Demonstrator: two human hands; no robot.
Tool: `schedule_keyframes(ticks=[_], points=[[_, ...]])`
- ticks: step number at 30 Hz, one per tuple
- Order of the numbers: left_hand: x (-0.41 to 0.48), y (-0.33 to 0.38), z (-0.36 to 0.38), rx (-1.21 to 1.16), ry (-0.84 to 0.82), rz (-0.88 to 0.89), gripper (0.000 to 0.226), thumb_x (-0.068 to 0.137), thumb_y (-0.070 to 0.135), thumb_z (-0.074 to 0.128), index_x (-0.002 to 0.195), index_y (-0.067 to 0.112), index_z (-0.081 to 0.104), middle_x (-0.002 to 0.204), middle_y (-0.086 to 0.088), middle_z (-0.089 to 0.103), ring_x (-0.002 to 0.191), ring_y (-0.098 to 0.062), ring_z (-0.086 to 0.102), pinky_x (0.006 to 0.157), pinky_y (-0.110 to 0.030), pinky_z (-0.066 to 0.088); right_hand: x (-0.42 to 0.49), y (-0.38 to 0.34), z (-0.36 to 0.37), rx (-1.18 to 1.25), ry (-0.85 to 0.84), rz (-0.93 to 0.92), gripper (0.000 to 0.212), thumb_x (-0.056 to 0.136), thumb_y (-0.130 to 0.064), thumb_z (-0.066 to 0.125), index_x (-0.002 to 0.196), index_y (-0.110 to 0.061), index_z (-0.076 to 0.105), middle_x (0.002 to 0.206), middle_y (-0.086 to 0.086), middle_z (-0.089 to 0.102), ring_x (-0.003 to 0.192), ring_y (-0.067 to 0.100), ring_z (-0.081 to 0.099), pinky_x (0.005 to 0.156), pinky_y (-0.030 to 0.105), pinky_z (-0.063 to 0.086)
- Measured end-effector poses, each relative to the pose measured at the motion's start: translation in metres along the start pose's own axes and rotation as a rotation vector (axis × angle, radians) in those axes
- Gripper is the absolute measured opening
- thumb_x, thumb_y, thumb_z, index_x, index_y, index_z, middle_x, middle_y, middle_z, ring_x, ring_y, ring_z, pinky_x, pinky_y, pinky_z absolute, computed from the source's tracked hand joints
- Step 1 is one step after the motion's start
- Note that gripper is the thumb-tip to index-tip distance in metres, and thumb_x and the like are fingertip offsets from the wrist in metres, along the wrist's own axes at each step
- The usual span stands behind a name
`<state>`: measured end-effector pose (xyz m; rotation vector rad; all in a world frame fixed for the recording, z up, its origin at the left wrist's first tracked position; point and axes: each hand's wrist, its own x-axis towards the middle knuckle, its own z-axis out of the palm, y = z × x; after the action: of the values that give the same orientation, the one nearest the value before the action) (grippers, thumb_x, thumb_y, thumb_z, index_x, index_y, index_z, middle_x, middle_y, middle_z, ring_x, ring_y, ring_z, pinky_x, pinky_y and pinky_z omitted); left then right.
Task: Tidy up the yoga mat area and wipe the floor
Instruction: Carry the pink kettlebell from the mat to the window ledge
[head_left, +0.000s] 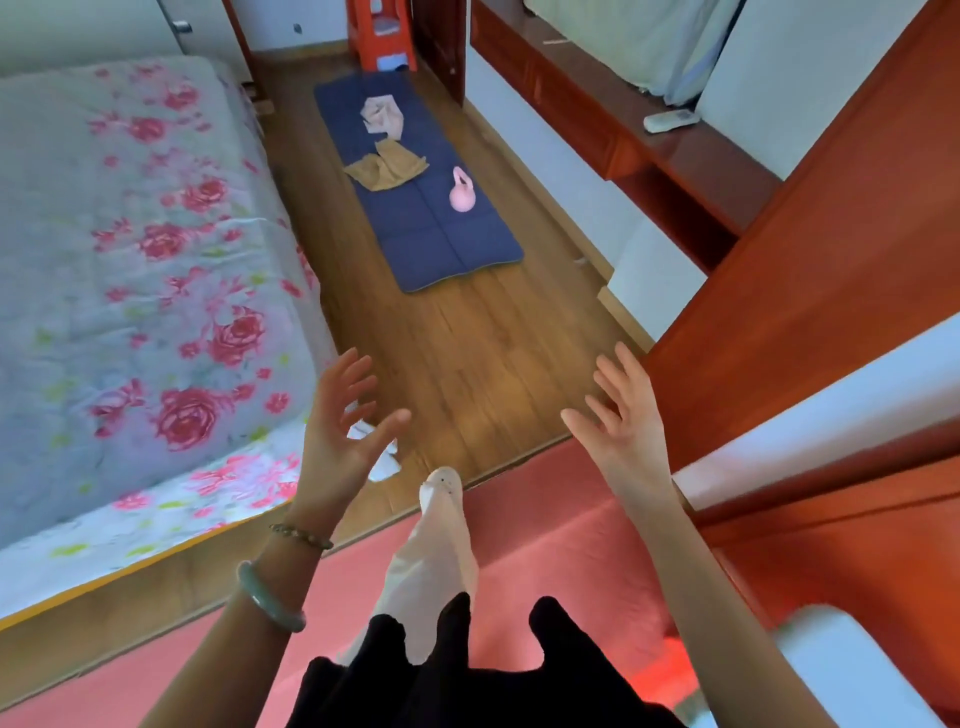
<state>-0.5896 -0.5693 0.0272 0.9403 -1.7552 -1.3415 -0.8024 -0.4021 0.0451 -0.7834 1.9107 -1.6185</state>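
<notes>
A dark blue yoga mat (441, 239) lies on the wooden floor (483, 353) ahead, between the bed and the wall. On it rest a pink kettlebell (461, 193), a crumpled tan cloth (387, 167) and, farther back, a pale pink cloth (383, 117). My left hand (343, 431) and my right hand (623, 421) are raised in front of me, well short of the mat, fingers spread and holding nothing. A white crumpled cloth (385, 465) lies on the floor by the bed corner, partly hidden behind my left hand.
A bed with a floral cover (140, 270) fills the left. Red wooden furniture (810, 249) and a desk with a remote (670, 120) line the right. A red plastic stool (382, 36) stands beyond the mat. A pink rug (561, 540) lies under my leg (436, 545).
</notes>
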Motion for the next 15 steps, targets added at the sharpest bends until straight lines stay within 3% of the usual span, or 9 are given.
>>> schedule_keyframes(ticks=[5, 10, 15], points=[[0.118, -0.008, 0.014, 0.009, -0.012, 0.025, 0.075, 0.072, 0.029, 0.073, 0.137, 0.023, 0.037, 0.136, 0.007, 0.050, 0.119, -0.006, 0.053, 0.094, -0.024, 0.046, 0.115, -0.009, 0.017, -0.029, 0.042, -0.013, 0.084, 0.079, -0.009, 0.074, 0.146, -0.028, 0.027, 0.142, -0.009, 0.041, 0.130, 0.005, 0.042, 0.107, 0.031, 0.039], [0.227, -0.010, 0.032, -0.021, -0.057, 0.022, 0.078, 0.074, 0.030, 0.077, 0.139, 0.025, 0.036, 0.137, 0.008, 0.049, 0.120, -0.006, 0.052, 0.094, -0.023, 0.046, 0.224, -0.027, 0.034, 0.001, 0.079, -0.006, 0.084, 0.079, -0.009, 0.074, 0.145, -0.033, 0.029, 0.144, -0.007, 0.042, 0.122, -0.006, 0.044, 0.101, 0.024, 0.042], [0.308, -0.007, 0.050, -0.018, -0.089, 0.037, 0.078, 0.074, 0.026, 0.075, 0.140, 0.020, 0.035, 0.138, 0.005, 0.048, 0.120, -0.006, 0.052, 0.096, -0.023, 0.047, 0.307, -0.037, 0.042, -0.034, 0.087, -0.011, 0.086, 0.078, -0.006, 0.075, 0.147, -0.027, 0.027, 0.141, -0.002, 0.044, 0.126, 0.004, 0.045, 0.101, 0.027, 0.044]])
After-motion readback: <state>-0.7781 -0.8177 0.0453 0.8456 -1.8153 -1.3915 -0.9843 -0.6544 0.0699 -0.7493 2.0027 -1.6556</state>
